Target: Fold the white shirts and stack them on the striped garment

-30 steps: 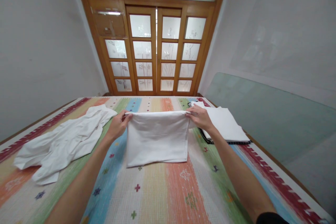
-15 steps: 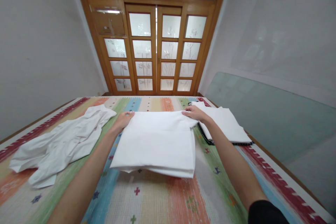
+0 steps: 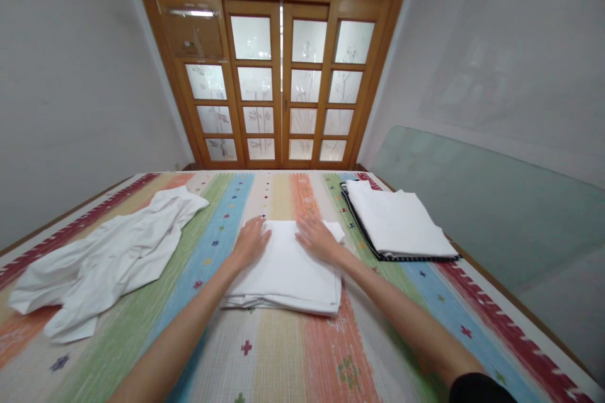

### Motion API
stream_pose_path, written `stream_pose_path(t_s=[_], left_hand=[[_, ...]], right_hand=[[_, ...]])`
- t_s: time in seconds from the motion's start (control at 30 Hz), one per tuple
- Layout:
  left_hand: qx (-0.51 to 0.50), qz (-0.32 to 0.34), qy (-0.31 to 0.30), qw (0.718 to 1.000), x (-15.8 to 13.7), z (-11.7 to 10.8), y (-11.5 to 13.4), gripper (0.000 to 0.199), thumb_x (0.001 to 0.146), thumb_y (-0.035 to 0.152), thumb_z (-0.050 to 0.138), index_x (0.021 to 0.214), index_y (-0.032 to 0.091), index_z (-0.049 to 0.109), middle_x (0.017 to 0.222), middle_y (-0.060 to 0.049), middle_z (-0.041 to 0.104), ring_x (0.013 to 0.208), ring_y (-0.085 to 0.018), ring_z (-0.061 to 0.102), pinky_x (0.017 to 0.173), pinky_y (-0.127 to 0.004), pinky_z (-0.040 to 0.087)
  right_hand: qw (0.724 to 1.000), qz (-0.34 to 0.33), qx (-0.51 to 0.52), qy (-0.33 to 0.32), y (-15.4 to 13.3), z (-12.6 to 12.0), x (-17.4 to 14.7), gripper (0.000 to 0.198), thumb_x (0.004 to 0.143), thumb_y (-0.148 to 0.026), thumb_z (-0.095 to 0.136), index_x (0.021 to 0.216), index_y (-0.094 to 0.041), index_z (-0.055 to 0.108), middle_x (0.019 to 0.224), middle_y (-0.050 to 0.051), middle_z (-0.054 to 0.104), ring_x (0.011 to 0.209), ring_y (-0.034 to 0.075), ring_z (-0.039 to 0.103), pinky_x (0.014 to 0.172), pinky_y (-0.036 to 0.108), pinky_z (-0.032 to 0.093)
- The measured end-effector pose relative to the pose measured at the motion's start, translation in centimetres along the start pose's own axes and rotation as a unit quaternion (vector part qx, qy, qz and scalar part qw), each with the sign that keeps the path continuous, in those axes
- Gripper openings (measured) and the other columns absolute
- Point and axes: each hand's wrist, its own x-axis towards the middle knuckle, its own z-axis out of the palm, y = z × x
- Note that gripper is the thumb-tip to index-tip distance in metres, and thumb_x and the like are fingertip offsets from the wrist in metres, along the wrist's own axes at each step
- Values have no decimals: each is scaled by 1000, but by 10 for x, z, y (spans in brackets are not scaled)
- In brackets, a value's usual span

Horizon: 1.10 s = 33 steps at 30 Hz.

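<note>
A folded white garment (image 3: 288, 280), probably a shirt, lies flat on the striped cloth in front of me. My left hand (image 3: 253, 242) rests on its far left edge, fingers stretched forward and apart. Near the middle of its far edge, my right hand (image 3: 316, 238) lies flat with the fingers spread. Neither hand grips the fabric. A small corner of the garment sticks out to the right beyond my right hand.
To the left lies a loose, wrinkled white garment (image 3: 118, 252). A stack of folded clothes (image 3: 401, 223), white above dark, sits at the right. Colourful striped cloth (image 3: 278, 359) covers the surface. Wooden glazed doors (image 3: 283, 82) stand beyond, with a pale panel (image 3: 472, 201) along the right wall.
The white garment, held by its far corners before, now lies flat and lower. Both hands have let go, moved inward and rest on top of it.
</note>
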Motion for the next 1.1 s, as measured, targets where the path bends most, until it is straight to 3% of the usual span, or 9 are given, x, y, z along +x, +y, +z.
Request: stream_pose_path(t_s=[0.1, 0.17, 0.47, 0.6, 0.67, 0.77, 0.9, 1.0, 1.1], left_hand=[[-1, 106, -66, 992, -10, 18, 18, 52, 96, 45, 37, 140, 19, 46, 150, -12, 42, 142, -28, 32, 116, -49, 24], [9, 137, -78, 987, -18, 25, 21, 54, 98, 48, 32, 144, 24, 42, 153, -9, 39, 144, -27, 27, 117, -51, 19], [15, 96, -121, 988, -31, 10, -24, 63, 98, 55, 19, 150, 23, 32, 158, -6, 28, 147, -23, 20, 119, -43, 16], [21, 91, -131, 987, -26, 6, -30, 66, 97, 57, 20, 150, 21, 33, 157, -7, 28, 147, -26, 19, 118, -44, 19], [25, 81, -138, 987, -18, 6, -25, 67, 96, 57, 20, 150, 19, 33, 157, -9, 28, 147, -28, 19, 117, -46, 19], [28, 71, -138, 987, 0, 10, -16, 66, 97, 55, 20, 149, 17, 34, 157, -12, 27, 147, -29, 18, 117, -47, 18], [25, 70, -140, 987, 28, 18, -8, 60, 99, 46, 20, 145, 13, 39, 154, -15, 35, 146, -27, 23, 117, -47, 16], [17, 79, -132, 988, 44, 21, -9, 53, 99, 40, 24, 137, 11, 48, 151, -16, 41, 143, -26, 30, 117, -44, 19], [4, 102, -99, 990, 53, 21, -11, 44, 98, 40, 31, 118, 14, 61, 139, -15, 54, 133, -24, 44, 112, -38, 29]], right_hand=[[999, -46, 9, -24, -19, 13, -9, 53, 100, -44, 36, 145, -18, 43, 153, 13, 37, 144, 28, 28, 115, 49, 24], [999, -42, 3, -25, -19, 17, -17, 54, 100, -46, 34, 147, -20, 40, 155, 10, 33, 145, 28, 23, 116, 50, 22], [988, 146, -35, -40, 36, 15, -60, 62, 100, -44, 25, 151, -9, 30, 157, 16, 23, 147, 30, 18, 117, 52, 20], [980, 192, -59, -13, 30, 8, -71, 65, 98, -45, 32, 148, -3, 35, 156, 22, 21, 147, 37, 8, 116, 59, 14], [986, 155, -53, 1, 11, 3, -73, 64, 98, -45, 35, 148, -4, 36, 157, 21, 18, 147, 37, 3, 116, 61, 12], [999, 18, 7, -37, -30, -8, -74, 59, 99, -45, 37, 148, -12, 36, 159, 16, 17, 148, 33, 2, 117, 56, 17], [974, -177, 92, -107, -86, -24, -75, 60, 99, -46, 38, 151, -17, 29, 160, 13, 18, 149, 26, 3, 119, 49, 19], [956, -234, 118, -127, -110, -26, -76, 66, 99, -46, 38, 153, -11, 22, 158, 16, 24, 148, 24, 12, 120, 46, 19], [958, -245, 106, -103, -116, -18, -78, 56, 100, -29, 37, 151, -9, 25, 153, 16, 35, 145, 21, 24, 119, 43, 22]])
